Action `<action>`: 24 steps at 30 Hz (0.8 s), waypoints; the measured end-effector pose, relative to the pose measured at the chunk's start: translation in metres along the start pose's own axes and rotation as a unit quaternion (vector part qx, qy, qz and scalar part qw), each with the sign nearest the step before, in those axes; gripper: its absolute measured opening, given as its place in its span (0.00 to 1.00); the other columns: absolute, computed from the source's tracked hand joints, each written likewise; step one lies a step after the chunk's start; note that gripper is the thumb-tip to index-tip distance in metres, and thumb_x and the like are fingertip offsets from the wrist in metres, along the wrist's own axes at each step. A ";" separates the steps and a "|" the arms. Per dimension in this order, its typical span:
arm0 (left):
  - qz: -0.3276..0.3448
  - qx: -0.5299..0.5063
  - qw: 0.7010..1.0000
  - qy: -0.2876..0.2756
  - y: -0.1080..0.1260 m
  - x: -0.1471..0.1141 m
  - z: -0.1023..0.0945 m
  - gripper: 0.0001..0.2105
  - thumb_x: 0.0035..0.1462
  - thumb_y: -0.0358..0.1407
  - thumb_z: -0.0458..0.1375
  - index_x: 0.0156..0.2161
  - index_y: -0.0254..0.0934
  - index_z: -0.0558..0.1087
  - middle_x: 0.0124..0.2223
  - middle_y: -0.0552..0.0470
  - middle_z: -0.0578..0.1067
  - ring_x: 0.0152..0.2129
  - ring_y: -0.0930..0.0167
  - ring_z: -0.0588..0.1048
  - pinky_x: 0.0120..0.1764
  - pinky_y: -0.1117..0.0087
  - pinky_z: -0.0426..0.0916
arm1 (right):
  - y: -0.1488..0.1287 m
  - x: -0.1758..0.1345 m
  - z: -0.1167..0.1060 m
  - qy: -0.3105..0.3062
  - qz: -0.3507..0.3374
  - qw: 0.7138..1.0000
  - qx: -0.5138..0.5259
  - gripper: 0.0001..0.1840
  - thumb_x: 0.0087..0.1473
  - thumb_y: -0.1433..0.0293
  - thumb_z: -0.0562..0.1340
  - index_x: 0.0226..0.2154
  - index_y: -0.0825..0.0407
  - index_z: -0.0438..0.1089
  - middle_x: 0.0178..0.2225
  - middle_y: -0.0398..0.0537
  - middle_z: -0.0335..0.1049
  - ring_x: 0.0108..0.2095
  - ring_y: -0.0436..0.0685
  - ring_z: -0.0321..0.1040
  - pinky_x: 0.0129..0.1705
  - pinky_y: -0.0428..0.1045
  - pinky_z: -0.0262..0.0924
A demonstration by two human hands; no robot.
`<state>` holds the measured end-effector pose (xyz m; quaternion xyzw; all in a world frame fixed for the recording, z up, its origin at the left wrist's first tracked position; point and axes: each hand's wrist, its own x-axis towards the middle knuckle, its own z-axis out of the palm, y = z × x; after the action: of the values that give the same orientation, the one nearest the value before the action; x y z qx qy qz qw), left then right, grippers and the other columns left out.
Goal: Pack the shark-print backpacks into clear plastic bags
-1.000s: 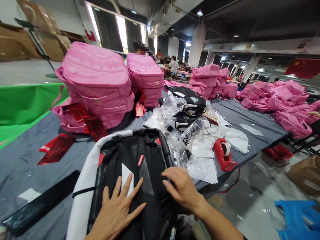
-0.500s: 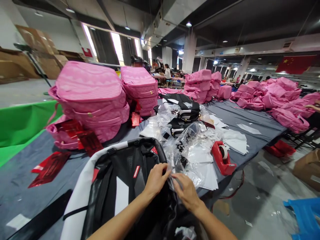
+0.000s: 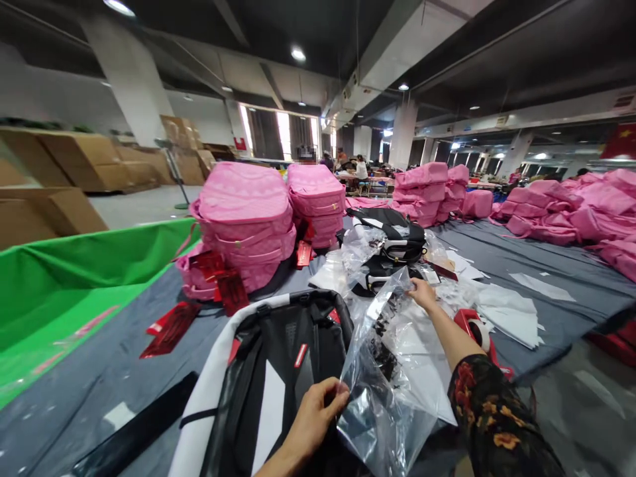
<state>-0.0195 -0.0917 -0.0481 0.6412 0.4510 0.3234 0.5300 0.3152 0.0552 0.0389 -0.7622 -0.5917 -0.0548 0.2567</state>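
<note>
The left hand pinches the near edge of a clear plastic bag, thumb and fingers closed together on the film just right of the black backpack. The right hand reaches out beyond the backpack's far right corner and grips the bag's far edge, fingers closed on it, so the bag is stretched between the two hands and hangs slack at its near end (black print shows through the film).

The black backpack lies flat on the grey table, its white-trimmed side toward the left and its top handle at the far end. Left of it a black strap lies on bare cloth, and farther left the table's edge meets a green sheet; that side has the most open room. Beyond the backpack stand stacks of pink backpacks with red tags hanging and lying near them. To the backpack's right, just past the right forearm, a red tape dispenser sits close to the table's right edge among white papers and loose plastic. Another black bag sits beyond the right hand.
</note>
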 end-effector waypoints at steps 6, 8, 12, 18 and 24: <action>-0.003 -0.120 0.979 0.162 0.023 0.018 -0.032 0.29 0.42 0.65 0.59 0.29 0.38 0.68 0.25 0.54 0.71 0.24 0.68 0.71 0.31 0.67 0.68 | -0.036 0.053 -0.086 0.048 -0.042 0.996 -0.068 0.12 0.56 0.72 0.61 0.44 0.53 0.71 0.43 0.54 0.72 0.43 0.60 0.67 0.42 0.49 0.59; -0.021 -0.147 0.971 0.188 0.034 0.018 -0.043 0.30 0.42 0.66 0.58 0.31 0.39 0.66 0.23 0.56 0.71 0.19 0.69 0.70 0.25 0.69 0.67 | -0.061 0.066 -0.117 0.086 -0.067 0.990 -0.094 0.14 0.58 0.73 0.57 0.48 0.53 0.70 0.45 0.56 0.71 0.45 0.62 0.66 0.44 0.50 0.58; 0.010 -0.109 0.972 0.209 0.047 -0.006 -0.069 0.31 0.45 0.66 0.58 0.37 0.39 0.68 0.18 0.60 0.67 0.12 0.74 0.62 0.17 0.76 0.54 | -0.130 0.074 -0.154 0.173 -0.173 0.954 -0.171 0.16 0.61 0.76 0.53 0.47 0.55 0.71 0.49 0.62 0.69 0.51 0.67 0.65 0.49 0.56 0.59; 0.045 -0.034 0.981 0.188 0.043 -0.057 -0.139 0.25 0.39 0.56 0.69 0.33 0.35 0.76 0.25 0.54 0.74 0.21 0.73 0.69 0.24 0.74 0.64 | -0.232 0.095 -0.157 0.050 -0.173 0.979 0.094 0.16 0.53 0.75 0.64 0.46 0.57 0.72 0.38 0.56 0.75 0.44 0.64 0.73 0.47 0.56 0.67; 0.200 0.143 0.922 0.298 0.042 -0.087 -0.139 0.22 0.50 0.54 0.65 0.40 0.37 0.78 0.27 0.50 0.75 0.25 0.69 0.73 0.28 0.70 0.69 | -0.293 0.109 -0.124 -0.048 -0.217 0.890 0.398 0.11 0.56 0.67 0.63 0.38 0.59 0.73 0.30 0.48 0.74 0.32 0.55 0.75 0.38 0.53 0.72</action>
<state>-0.1670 -0.1196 0.0296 0.6609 0.4922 0.5307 0.1981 0.1023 0.1431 0.2832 -0.4499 -0.7263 0.1675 0.4921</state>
